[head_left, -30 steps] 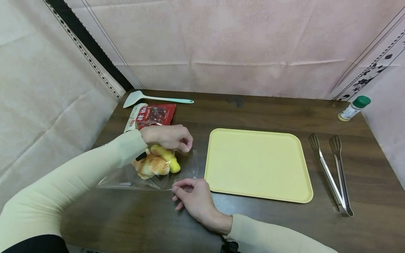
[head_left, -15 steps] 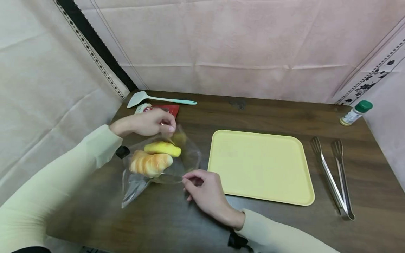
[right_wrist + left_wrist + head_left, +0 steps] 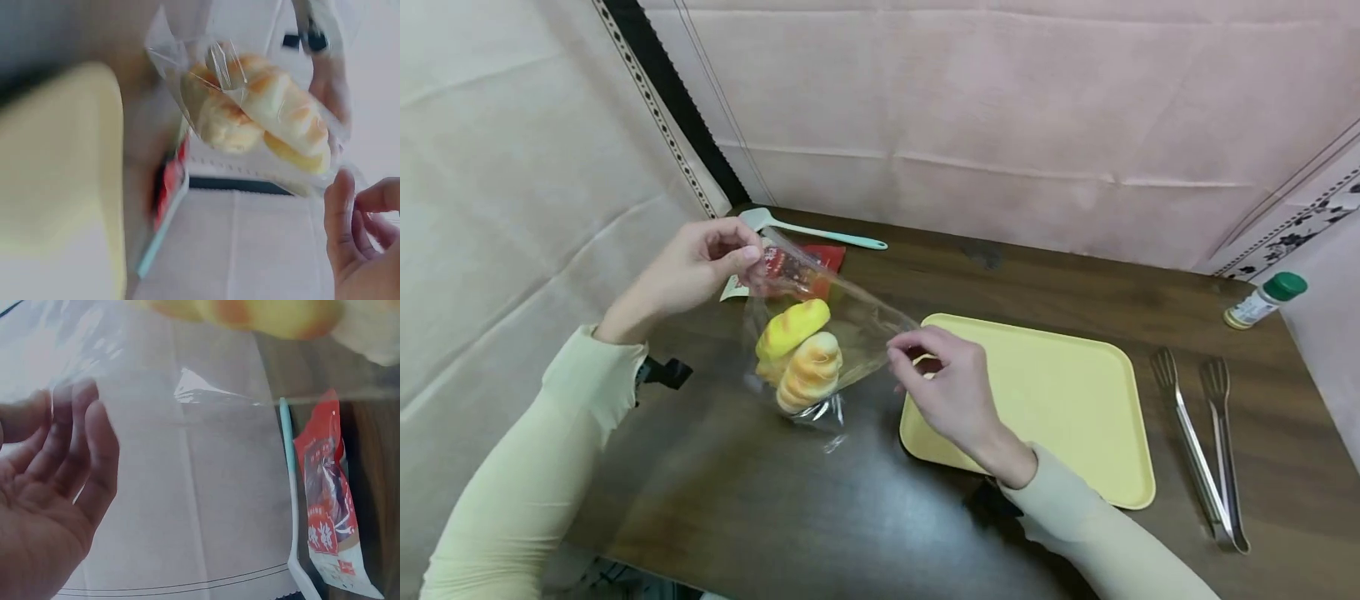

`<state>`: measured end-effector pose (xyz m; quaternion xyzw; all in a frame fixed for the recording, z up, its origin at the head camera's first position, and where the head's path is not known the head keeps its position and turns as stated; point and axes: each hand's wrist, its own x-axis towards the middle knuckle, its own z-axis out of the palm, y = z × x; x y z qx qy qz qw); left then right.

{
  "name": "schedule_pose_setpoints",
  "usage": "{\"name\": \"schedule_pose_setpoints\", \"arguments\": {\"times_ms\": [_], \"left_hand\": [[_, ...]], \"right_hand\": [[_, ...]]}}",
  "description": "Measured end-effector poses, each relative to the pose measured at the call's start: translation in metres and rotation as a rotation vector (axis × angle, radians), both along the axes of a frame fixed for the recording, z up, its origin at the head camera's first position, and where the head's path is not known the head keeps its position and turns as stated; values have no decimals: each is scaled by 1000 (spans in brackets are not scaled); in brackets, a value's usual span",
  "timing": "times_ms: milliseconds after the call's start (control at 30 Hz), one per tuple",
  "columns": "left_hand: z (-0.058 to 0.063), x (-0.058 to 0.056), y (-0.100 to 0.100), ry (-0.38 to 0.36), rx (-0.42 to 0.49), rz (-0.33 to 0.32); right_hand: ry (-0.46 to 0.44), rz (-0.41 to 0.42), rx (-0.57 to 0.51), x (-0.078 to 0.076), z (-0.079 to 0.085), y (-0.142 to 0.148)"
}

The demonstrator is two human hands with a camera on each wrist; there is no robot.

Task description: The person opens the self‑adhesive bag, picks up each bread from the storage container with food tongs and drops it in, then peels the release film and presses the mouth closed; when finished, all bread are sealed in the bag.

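Note:
A clear plastic bag [image 3: 867, 321] hangs between both hands, lifted off the table and tilted. My left hand [image 3: 688, 262] pinches its upper left corner; my right hand [image 3: 951, 387] pinches the other upper corner, over the left edge of the yellow tray [image 3: 1060, 400]. Inside lie a yellow bread roll [image 3: 793, 328] and a golden-brown twisted roll [image 3: 810, 372]. In the right wrist view another round bun [image 3: 228, 128] shows beside the twisted roll [image 3: 284, 109]. The left wrist view shows the left thumb and fingertips meeting at the film's edge.
Behind the bag lie a red-and-white food packet [image 3: 820, 260] and a pale blue spatula [image 3: 820, 232]. Metal tongs [image 3: 1206, 467] rest right of the tray. A green-capped bottle [image 3: 1265, 300] stands at the back right. Fabric walls [image 3: 1000, 108] surround the table.
Both hands have raised the bag off the table, the left moving up and left, the right up and to the right. The rolls have slid down to the bag's bottom.

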<state>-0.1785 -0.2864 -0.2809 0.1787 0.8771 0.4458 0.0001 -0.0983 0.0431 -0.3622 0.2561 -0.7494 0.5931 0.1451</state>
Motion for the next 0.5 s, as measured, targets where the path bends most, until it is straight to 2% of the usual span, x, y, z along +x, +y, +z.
{"name": "schedule_pose_setpoints", "arguments": {"times_ms": [100,200,333,500], "left_hand": [[-6,13,3,88,33,65],[-13,23,7,147,85,111],[-20,34,12,200,203,167],[-26,40,18,288,469,188]], "right_hand": [[181,-50,65,-11,5,5],[300,-79,114,-20,10,8],[366,-83,137,-26,15,9],[410,-101,123,-32,22,9]]}}
